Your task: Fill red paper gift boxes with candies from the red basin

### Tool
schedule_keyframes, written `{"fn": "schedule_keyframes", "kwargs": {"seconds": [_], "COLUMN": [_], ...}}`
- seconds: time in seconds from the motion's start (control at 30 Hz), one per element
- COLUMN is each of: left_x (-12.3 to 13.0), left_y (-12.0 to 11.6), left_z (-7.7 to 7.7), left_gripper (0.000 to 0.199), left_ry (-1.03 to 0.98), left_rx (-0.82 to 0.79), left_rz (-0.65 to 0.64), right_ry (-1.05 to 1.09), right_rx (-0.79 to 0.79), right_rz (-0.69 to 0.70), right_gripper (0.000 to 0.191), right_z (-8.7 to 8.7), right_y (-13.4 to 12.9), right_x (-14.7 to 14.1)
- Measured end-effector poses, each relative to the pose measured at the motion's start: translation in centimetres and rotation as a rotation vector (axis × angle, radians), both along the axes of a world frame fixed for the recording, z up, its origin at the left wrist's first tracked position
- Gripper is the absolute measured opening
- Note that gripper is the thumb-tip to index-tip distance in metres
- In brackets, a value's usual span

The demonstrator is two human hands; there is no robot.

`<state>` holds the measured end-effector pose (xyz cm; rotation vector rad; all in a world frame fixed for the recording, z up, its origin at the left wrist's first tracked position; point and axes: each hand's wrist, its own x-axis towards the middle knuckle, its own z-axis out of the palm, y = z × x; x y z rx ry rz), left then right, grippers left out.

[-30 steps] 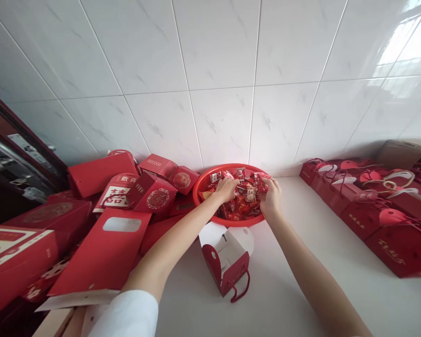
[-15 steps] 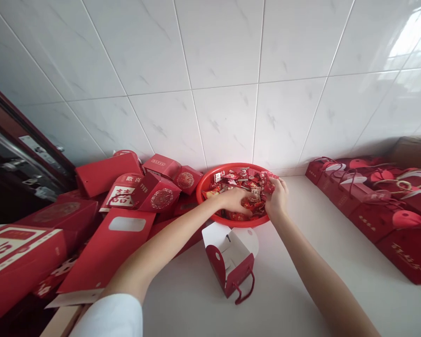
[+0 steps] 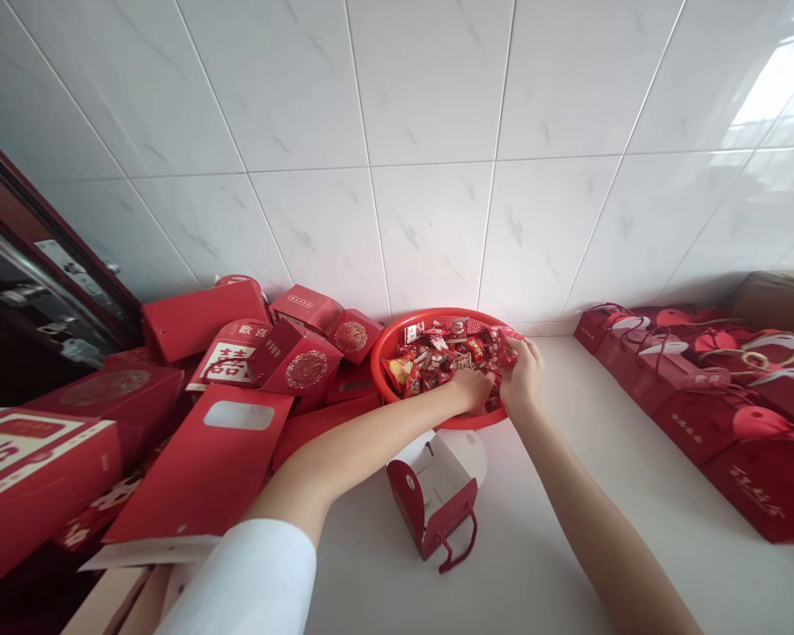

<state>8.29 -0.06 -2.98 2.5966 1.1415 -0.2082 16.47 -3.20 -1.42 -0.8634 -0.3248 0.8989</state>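
A red plastic basket (image 3: 385, 388) full of wrapped candies (image 3: 430, 357) stands against the tiled wall. My left hand (image 3: 471, 391) reaches into its right part, fingers curled down among the candies; what they grip, if anything, is hidden. At the basket's right rim, my right hand (image 3: 521, 375) is closed on red-wrapped candies (image 3: 506, 342). Just in front of the basket, below my left forearm, a small red box (image 3: 437, 498) with a white inside stands with its top open and a cord handle hanging toward me.
Red boxes (image 3: 301, 366) lie heaped on the left, with a large flat red one (image 3: 202, 467) in front. A row of red boxes with cords (image 3: 688, 414) lines the right. A brown carton (image 3: 774, 300) sits behind them. A dark door frame (image 3: 53, 238) is at far left.
My left hand has moved right within the basket, toward my right hand, and its fingers have curled in. The right hand stays at the rim, still holding candies.
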Motion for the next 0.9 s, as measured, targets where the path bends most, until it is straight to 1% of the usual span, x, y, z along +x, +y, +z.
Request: {"fn": "schedule_keyframes", "kwargs": {"seconds": [0.13, 0.23, 0.33, 0.63, 0.77, 0.9], "left_x": [-0.2, 0.0, 0.0, -0.4, -1.0, -3.0], "left_y": [0.1, 0.1, 0.3, 0.8, 1.5, 2.8], "left_z": [0.2, 0.4, 0.5, 0.5, 1.1, 2.4], "left_gripper": [0.055, 0.057, 0.059, 0.048, 0.057, 0.062], "left_ry": [0.061, 0.085, 0.102, 0.137, 0.123, 0.037], "left_rx": [-0.012, -0.021, -0.017, -0.028, -0.060, -0.102], "left_rz": [-0.037, -0.064, -0.078, -0.126, -0.127, -0.124], "right_ry": [0.004, -0.001, 0.003, 0.008, -0.011, 0.005], "right_rx": [-0.021, -0.032, -0.008, 0.025, 0.033, 0.054], "right_rz": [0.028, 0.009, -0.006, 0.036, 0.013, -0.006], "right_gripper": [0.017, 0.015, 0.013, 0.015, 0.013, 0.014], "right_z": [0.2, 0.4, 0.5, 0.2, -0.1, 0.0], "right_y": [-0.1, -0.2, -0.2, -0.1, 0.1, 0.2], "right_x": [-0.1, -0.1, -0.2, -0.2, -0.1, -0.1]}}
